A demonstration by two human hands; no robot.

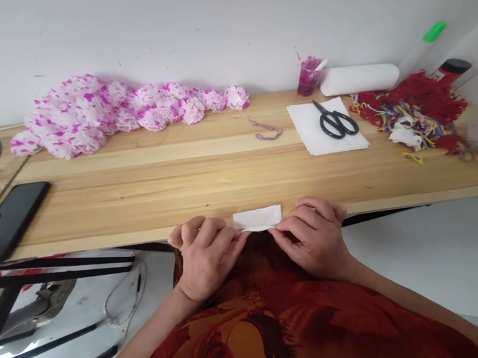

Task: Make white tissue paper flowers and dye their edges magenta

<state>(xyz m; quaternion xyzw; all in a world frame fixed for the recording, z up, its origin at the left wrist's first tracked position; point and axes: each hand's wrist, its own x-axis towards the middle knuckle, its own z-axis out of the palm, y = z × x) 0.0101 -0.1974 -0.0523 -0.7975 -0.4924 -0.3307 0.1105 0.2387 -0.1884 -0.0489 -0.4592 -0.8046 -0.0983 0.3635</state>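
– what's nearest the person?
– a rust-red and brown patterned garment (253, 337), and just beyond it both hands at the front edge of the pale wooden desk (152, 188).
– how are they set?
– the left hand (210, 255) pinches the left end of a small white rectangular paper piece (257, 217), and the right hand (316, 236) pinches its right end, fingers curled in.
– so where is the paper piece?
– between the hands, over the desk's front edge, with a narrow fold along its near side.
– and further in?
– a black flat phone (8, 221) lies well to the left. right of the middle, black-handled metal scissors (334, 118) rest on a stack of white square paper sheets (309, 137); a loose purple thread (269, 138) is left of the stack, and a red heap with multicoloured strands (431, 102) is right of it.
– at the back?
– a row of white, magenta-flecked ruffled balls (80, 115) near the wall, then a purple-stained clear cup (306, 79) just beside a white cylindrical roll (360, 78).
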